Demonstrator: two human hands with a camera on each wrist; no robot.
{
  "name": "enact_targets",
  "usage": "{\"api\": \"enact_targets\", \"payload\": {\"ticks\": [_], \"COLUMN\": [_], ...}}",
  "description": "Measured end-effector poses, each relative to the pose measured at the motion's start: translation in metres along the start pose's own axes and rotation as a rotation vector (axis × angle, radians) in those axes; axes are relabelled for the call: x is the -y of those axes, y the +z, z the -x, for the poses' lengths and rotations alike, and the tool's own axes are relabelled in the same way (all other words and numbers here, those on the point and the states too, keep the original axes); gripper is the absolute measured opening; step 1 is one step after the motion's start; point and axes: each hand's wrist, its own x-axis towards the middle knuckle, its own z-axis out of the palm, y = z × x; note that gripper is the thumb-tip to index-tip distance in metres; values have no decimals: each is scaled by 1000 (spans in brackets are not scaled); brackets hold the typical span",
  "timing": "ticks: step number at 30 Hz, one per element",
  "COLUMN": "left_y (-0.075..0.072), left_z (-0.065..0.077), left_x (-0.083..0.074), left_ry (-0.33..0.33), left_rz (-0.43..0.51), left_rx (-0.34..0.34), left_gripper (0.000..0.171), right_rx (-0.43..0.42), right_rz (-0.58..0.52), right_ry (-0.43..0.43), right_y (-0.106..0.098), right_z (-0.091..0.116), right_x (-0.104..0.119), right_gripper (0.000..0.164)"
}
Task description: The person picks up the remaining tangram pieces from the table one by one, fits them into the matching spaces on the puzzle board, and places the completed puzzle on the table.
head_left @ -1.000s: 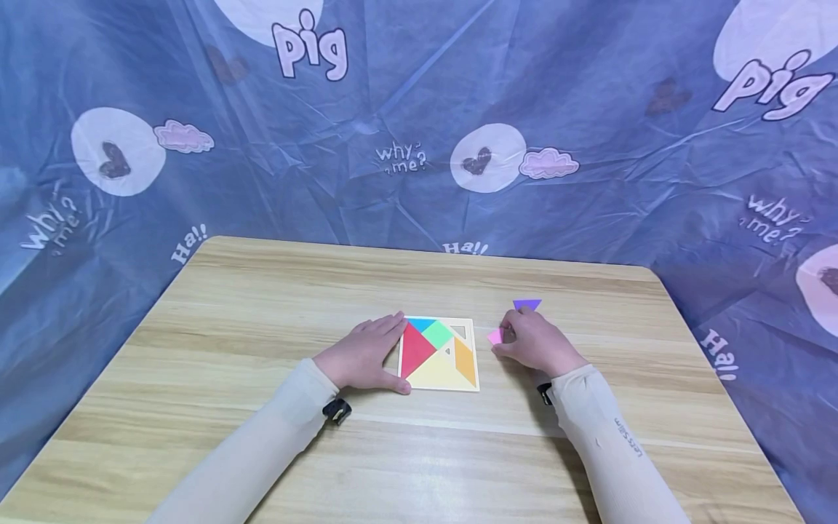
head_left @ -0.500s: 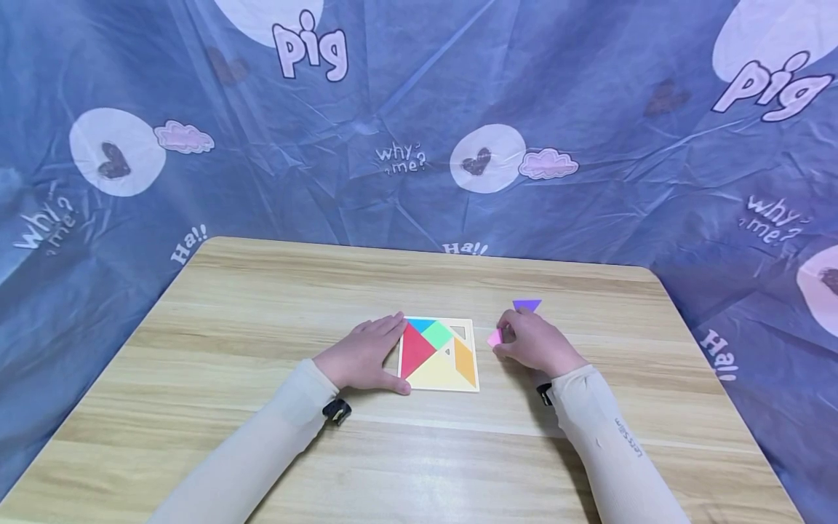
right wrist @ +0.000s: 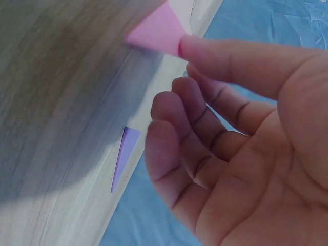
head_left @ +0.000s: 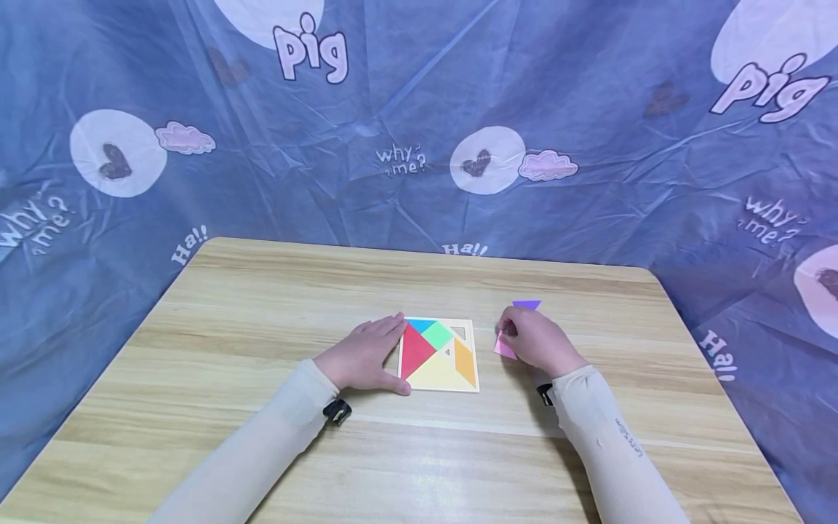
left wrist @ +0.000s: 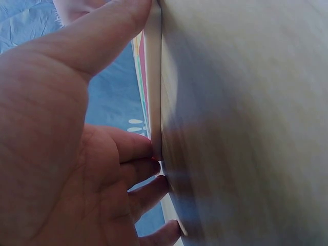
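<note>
A square tangram tray [head_left: 468, 324] lies flat on the table, filled in part with red [head_left: 414, 351], blue, green, orange and pale yellow pieces. My left hand [head_left: 363, 358] rests along its left edge, thumb at the near corner and fingertips at the far one; in the left wrist view those fingers [left wrist: 141, 200] press lightly curved against the tray's side. To the right of the tray, my right hand [head_left: 538, 340] pinches a pink triangular tangram piece [head_left: 505, 349], seen tilted at the thumb tip in the right wrist view. Just beyond that hand lies a purple triangle piece [head_left: 527, 305].
The wood-grain table [head_left: 262, 291] extends to either side of the hands. A blue printed cloth [head_left: 419, 102] hangs behind and beside it. Two small openings show in the tray's right half, one triangular near its far right corner.
The pink piece has turned in my right fingers and shifted slightly towards me and to the right. My left hand and the tray stay in place.
</note>
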Motion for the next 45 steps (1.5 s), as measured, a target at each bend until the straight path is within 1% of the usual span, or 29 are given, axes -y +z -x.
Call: {"api": "enact_targets", "payload": {"ticks": [3, 7, 14, 19, 22, 26, 35, 41, 45], "left_y": [0, 0, 0, 0, 0, 0, 0, 0, 0], "left_z": [0, 0, 0, -1, -1, 0, -1, -1, -1], "left_x": [0, 0, 0, 0, 0, 0, 1, 1, 2], "left_ry": [-2, -1, -4, -8, -7, -4, -5, 0, 0], "left_rz": [-3, -4, -8, -13, -10, -8, 0, -5, -8], "left_rx": [-2, -4, 0, 2, 4, 7, 6, 13, 14], "left_gripper": [118, 118, 119, 118, 118, 118, 119, 119, 119], "right_rx": [-35, -46, -67, -128, -161, -191, -241, -272, -279], "right_rz": [13, 8, -41, -76, -100, -123, -128, -147, -198], "right_ry": [-27, -26, -26, -46, -43, -31, -31, -40, -48], "right_y": [-1, -2, -4, -5, -4, -4, -4, -2, -2], "right_z": [0, 0, 0, 1, 0, -1, -2, -3, -4], "right_x": [0, 1, 3, 6, 8, 9, 9, 11, 17], "right_gripper": [4, 4, 5, 8, 10, 12, 13, 8, 5]}}
